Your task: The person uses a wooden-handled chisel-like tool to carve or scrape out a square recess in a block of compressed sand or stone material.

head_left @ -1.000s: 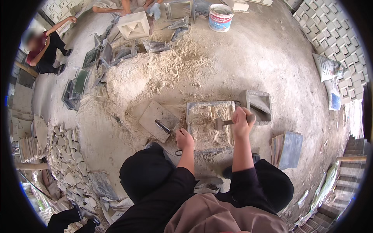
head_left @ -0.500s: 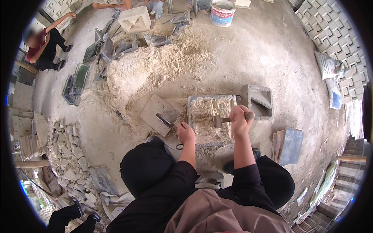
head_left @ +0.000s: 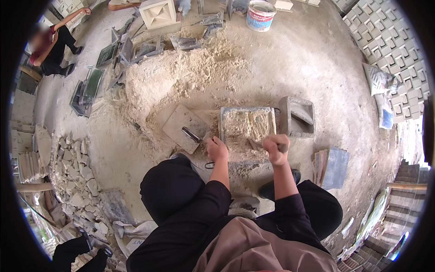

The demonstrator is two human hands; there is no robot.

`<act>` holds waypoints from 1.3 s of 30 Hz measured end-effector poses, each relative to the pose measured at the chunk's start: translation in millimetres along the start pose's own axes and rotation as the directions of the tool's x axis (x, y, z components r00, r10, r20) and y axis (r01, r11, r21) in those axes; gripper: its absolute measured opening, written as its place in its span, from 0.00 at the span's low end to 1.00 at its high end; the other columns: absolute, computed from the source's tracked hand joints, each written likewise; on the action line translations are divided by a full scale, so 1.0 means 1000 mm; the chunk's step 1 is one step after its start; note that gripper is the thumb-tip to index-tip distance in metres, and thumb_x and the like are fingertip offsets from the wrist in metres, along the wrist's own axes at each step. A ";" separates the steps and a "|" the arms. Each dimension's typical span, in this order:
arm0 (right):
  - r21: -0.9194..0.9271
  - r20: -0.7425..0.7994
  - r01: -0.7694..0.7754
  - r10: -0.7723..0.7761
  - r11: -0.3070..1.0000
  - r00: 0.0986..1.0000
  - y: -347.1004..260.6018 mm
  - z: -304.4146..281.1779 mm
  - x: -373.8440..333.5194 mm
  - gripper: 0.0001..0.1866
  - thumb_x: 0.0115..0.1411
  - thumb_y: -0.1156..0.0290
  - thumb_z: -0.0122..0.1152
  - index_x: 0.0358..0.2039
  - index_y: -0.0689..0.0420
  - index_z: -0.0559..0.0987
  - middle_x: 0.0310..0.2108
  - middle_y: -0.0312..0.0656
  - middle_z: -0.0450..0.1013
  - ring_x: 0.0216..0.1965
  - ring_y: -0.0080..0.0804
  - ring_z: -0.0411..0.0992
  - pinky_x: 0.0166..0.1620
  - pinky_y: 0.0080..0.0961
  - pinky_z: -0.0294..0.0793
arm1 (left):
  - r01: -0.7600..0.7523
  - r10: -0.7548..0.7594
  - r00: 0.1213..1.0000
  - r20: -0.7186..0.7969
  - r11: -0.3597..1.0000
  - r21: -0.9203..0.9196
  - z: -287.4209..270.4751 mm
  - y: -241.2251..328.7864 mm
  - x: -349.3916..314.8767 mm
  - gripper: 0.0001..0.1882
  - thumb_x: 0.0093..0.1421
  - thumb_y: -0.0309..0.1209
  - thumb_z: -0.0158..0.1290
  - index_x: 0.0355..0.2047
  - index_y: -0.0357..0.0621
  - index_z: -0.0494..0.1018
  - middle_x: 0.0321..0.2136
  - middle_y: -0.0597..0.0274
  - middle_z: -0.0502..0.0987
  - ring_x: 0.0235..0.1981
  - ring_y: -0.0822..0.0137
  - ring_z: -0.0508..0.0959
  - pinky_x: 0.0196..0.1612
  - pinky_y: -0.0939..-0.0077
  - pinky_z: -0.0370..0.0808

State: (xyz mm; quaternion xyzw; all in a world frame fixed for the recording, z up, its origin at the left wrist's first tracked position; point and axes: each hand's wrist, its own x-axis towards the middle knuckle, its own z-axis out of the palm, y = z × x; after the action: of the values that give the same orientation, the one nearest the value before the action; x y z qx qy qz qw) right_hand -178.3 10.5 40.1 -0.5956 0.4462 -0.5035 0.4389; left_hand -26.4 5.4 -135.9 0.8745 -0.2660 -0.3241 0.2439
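Observation:
My right hand is wrapped round the short handle of a hammer. The hammer's head is down at the mix in a rectangular metal mould, near its front right. Pale, damp, crumbly mix fills the mould, its surface rough and ridged. Closed at the mould's left edge is my left hand; whatever its fingers hold is hidden. Just left of that hand, a square board lies on the floor with a shiny metal tube on it.
A grey block mould stands right of the filled one, with leaning plates nearer. Loose mix is heaped beyond the board. A bucket stands far off; broken pieces lie left. A person sits far left.
The hammer and my right hand have come down and slightly nearer to me. My left hand has stayed at the mould's left edge. The view has shifted slightly.

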 end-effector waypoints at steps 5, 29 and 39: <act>-0.097 0.065 0.173 -0.167 0.980 0.984 0.009 0.010 -0.029 0.12 0.44 0.78 0.48 0.08 0.62 0.61 0.08 0.36 0.56 0.11 0.23 0.54 0.15 0.24 0.51 | 0.016 -0.016 0.999 0.043 1.000 0.006 -0.003 0.001 -0.003 0.18 0.61 0.44 0.33 0.35 0.42 0.64 0.33 0.49 0.73 0.37 0.48 0.72 0.39 0.53 0.66; 0.180 0.035 0.126 -0.134 0.976 0.990 -0.012 0.034 -0.058 0.08 0.40 0.77 0.49 0.09 0.65 0.65 0.08 0.41 0.61 0.10 0.27 0.58 0.16 0.23 0.55 | 0.069 -0.046 0.989 0.138 0.984 -0.163 -0.005 -0.008 -0.004 0.20 0.60 0.46 0.32 0.38 0.41 0.63 0.36 0.45 0.72 0.38 0.45 0.71 0.40 0.54 0.65; 0.013 -0.010 0.082 -0.082 0.997 0.997 -0.022 0.035 -0.052 0.11 0.39 0.80 0.44 0.06 0.64 0.58 0.06 0.39 0.56 0.08 0.24 0.52 0.14 0.21 0.51 | 0.076 -0.049 0.988 0.149 0.981 -0.179 -0.006 -0.010 0.000 0.19 0.61 0.44 0.32 0.37 0.42 0.63 0.34 0.48 0.72 0.36 0.46 0.71 0.38 0.53 0.65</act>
State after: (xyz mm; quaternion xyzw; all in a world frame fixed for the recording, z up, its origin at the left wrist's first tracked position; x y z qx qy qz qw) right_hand -146.2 68.7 47.2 -0.6082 0.4199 -0.5269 0.4198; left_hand -19.0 14.1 -137.5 0.8303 -0.2242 -0.4171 0.2938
